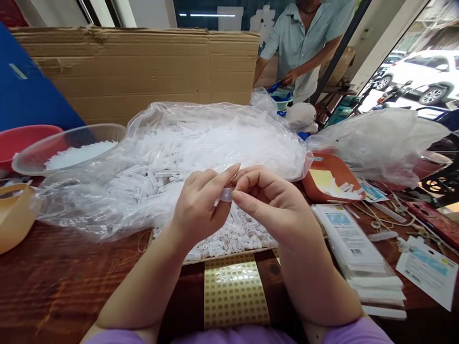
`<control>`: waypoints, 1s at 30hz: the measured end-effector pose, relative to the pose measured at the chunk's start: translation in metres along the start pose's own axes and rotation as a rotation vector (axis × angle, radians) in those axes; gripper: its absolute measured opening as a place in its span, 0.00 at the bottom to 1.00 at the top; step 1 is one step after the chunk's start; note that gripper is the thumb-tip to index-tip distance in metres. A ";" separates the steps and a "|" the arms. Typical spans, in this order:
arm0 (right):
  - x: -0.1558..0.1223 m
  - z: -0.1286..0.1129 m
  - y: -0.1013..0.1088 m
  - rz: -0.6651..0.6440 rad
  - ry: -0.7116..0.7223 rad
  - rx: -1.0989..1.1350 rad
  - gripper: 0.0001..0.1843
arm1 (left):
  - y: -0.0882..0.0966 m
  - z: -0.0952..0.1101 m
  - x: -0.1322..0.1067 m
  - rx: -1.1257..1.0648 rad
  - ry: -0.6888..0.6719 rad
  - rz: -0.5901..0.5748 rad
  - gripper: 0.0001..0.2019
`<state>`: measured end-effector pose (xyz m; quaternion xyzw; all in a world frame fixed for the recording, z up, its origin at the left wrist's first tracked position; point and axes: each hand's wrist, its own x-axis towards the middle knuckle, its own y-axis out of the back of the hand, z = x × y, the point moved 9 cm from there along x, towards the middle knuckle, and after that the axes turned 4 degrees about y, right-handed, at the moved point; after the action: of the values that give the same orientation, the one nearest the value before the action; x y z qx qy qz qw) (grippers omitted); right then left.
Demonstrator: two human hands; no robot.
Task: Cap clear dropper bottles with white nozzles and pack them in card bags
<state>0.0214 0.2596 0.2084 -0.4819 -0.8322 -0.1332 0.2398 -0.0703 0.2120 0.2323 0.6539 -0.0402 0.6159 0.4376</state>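
Note:
My left hand [202, 203] is closed around a small clear plastic tube [225, 194], whose rounded end shows between the fingers. My right hand [274, 198] meets it there, thumb and forefinger pinched against that end; whatever lies between those fingertips is hidden. Below the hands, a shallow cardboard tray holds many small white plastic pieces [229, 239]. Behind them spreads a large clear bag [229, 114] full of clear plastic tubes [147, 181]. A yellowish sheet of round dots [234, 291] lies in front of me, between my forearms.
Left stand a clear bowl [28, 160] of white pieces, a red bowl [21, 136] and a yellow container [16, 224]. Right are an orange tray [311, 179], stacked printed packets [353, 239], cords and a red phone [433, 220]. Cardboard [161, 67] rises behind; beyond it a person [304, 43] handles blue items.

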 end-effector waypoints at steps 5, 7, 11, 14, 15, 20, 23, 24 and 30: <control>-0.003 -0.003 0.000 0.015 0.034 -0.014 0.04 | 0.001 0.002 0.000 0.026 -0.008 -0.021 0.16; -0.004 -0.004 0.000 0.023 0.043 -0.018 0.04 | 0.001 0.002 0.000 0.019 -0.002 -0.031 0.17; -0.006 -0.003 -0.001 0.041 0.000 0.005 0.06 | 0.001 0.005 -0.002 -0.047 0.016 -0.059 0.18; -0.004 0.000 0.001 0.056 -0.021 0.038 0.08 | 0.003 0.007 -0.002 -0.077 0.027 -0.076 0.19; -0.003 -0.001 0.004 0.069 -0.011 0.019 0.08 | 0.003 0.006 -0.002 -0.069 0.037 -0.089 0.19; -0.002 -0.027 0.043 0.320 0.119 -0.320 0.06 | -0.043 -0.016 -0.016 0.093 0.112 -0.488 0.26; -0.010 -0.062 0.052 0.393 0.235 -0.442 0.05 | -0.088 -0.039 -0.048 0.187 0.203 -0.840 0.29; -0.013 -0.073 0.052 0.390 0.251 -0.475 0.05 | -0.097 -0.044 -0.057 0.202 0.220 -0.885 0.30; -0.043 -0.081 0.038 0.009 0.139 -0.731 0.05 | -0.101 -0.049 -0.083 0.256 0.246 -0.876 0.34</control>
<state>0.0945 0.2106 0.2547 -0.5293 -0.7092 -0.4529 0.1085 -0.0680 0.2640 0.1029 0.5802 0.3678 0.4462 0.5736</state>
